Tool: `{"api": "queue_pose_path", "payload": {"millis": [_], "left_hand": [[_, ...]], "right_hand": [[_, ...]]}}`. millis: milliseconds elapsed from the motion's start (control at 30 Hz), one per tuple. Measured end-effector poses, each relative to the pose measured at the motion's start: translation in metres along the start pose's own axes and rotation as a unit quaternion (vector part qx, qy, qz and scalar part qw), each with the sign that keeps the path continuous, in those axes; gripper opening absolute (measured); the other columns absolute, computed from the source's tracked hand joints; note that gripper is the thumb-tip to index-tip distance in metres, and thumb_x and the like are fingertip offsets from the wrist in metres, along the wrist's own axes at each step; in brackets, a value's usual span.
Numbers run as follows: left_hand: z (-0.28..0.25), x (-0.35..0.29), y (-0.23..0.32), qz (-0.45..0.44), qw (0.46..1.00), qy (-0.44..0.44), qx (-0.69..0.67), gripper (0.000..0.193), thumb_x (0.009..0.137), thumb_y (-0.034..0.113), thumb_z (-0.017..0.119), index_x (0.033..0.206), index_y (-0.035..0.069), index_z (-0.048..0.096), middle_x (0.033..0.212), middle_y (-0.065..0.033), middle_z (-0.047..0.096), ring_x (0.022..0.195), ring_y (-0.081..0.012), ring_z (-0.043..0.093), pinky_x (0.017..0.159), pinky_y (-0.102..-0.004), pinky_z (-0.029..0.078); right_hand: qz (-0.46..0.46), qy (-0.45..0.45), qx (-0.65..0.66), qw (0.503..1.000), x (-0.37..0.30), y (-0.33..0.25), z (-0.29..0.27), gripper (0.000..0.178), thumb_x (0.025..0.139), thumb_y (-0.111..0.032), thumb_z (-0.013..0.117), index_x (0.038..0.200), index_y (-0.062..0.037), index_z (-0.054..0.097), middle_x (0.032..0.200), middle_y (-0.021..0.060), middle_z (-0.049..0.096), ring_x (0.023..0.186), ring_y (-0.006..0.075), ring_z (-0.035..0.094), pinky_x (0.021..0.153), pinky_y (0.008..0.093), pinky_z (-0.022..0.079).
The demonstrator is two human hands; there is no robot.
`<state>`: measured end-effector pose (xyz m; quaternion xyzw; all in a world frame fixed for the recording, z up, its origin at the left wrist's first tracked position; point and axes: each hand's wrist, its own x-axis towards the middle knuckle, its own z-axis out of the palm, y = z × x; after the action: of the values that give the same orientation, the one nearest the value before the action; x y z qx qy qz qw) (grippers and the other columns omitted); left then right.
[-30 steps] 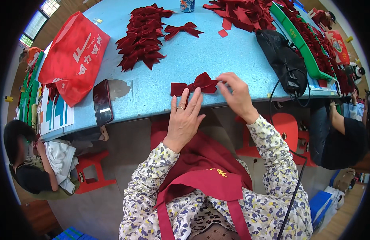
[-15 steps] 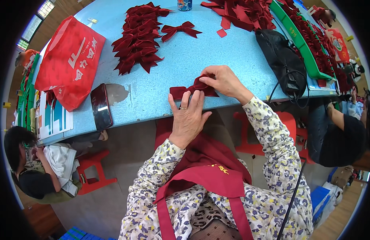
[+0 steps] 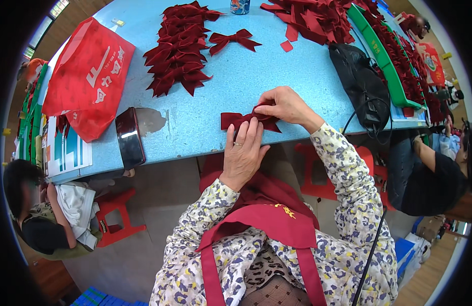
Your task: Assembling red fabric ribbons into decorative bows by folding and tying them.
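A dark red velvet bow [image 3: 233, 120] lies near the front edge of the light blue table. My left hand [image 3: 245, 153], with a ring on one finger, rests its outstretched fingertips on the bow's middle and lower edge, thumb held apart. Over the bow's right part, my right hand [image 3: 291, 108] pinches the fabric between thumb and fingers; what lies under the fingertips is partly hidden. Beyond my hands a single finished-looking bow [image 3: 235, 42] lies beside a stacked row of similar bows [image 3: 179, 56].
Loose red ribbon pieces [image 3: 317, 23] are heaped at the far right, by a green tray [image 3: 381, 56] of red bows. A black pouch [image 3: 361, 84] with a cord lies right. Leftward are a phone [image 3: 129, 137] and a red bag [image 3: 88, 76]. People sit on both sides.
My right fingers have shifted slightly inward on the bow, whose right loop looks flatter. My left hand stays on it, its fingers closer together.
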<state>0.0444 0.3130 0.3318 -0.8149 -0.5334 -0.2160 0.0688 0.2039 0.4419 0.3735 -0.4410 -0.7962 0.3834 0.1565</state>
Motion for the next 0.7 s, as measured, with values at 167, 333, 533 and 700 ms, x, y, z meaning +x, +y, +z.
{"api": "queue_pose_path", "payload": {"millis": [167, 333, 533, 700], "left_hand": [[0.002, 0.002, -0.008, 0.008, 1.000, 0.010, 0.020, 0.058, 0.079, 0.035, 0.064, 0.126, 0.003, 0.052, 0.132, -0.0085, 0.045, 0.123, -0.0226, 0.039, 0.107, -0.0442, 0.027], [-0.001, 0.005, -0.017, 0.004, 1.000, -0.003, 0.002, 0.058, 0.079, 0.032, 0.065, 0.128, 0.004, 0.050, 0.135, -0.0068, 0.044, 0.123, -0.0231, 0.040, 0.107, -0.0428, 0.025], [0.000, 0.001, -0.018, 0.008, 1.000, 0.002, 0.004, 0.058, 0.079, 0.033, 0.065, 0.128, 0.005, 0.050, 0.135, -0.0061, 0.044, 0.122, -0.0226, 0.040, 0.107, -0.0417, 0.025], [0.000, -0.001, -0.016, 0.009, 1.000, 0.005, 0.000, 0.058, 0.078, 0.032, 0.065, 0.128, 0.005, 0.051, 0.136, -0.0056, 0.044, 0.122, -0.0225, 0.040, 0.107, -0.0413, 0.025]], "right_hand": [[-0.007, -0.007, 0.016, 1.000, 0.010, -0.005, -0.001, 0.023, 0.082, -0.028, 0.065, 0.090, -0.0069, 0.069, 0.077, 0.0081, 0.068, 0.069, 0.0221, 0.065, 0.064, 0.0329, 0.049], [-0.107, -0.001, 0.025, 0.994, 0.022, -0.011, -0.004, 0.014, 0.083, -0.012, 0.065, 0.094, -0.0031, 0.065, 0.087, 0.0069, 0.064, 0.083, 0.0179, 0.060, 0.073, 0.0299, 0.048], [-0.171, -0.079, -0.086, 0.978, 0.028, -0.022, -0.011, 0.010, 0.080, -0.010, 0.064, 0.087, -0.0044, 0.062, 0.089, 0.0061, 0.060, 0.089, 0.0260, 0.055, 0.078, 0.0360, 0.045], [-0.170, -0.104, -0.096, 0.975, 0.029, -0.026, -0.012, 0.010, 0.080, -0.012, 0.064, 0.082, -0.0036, 0.059, 0.086, 0.0066, 0.058, 0.086, 0.0260, 0.054, 0.075, 0.0372, 0.045]]}}
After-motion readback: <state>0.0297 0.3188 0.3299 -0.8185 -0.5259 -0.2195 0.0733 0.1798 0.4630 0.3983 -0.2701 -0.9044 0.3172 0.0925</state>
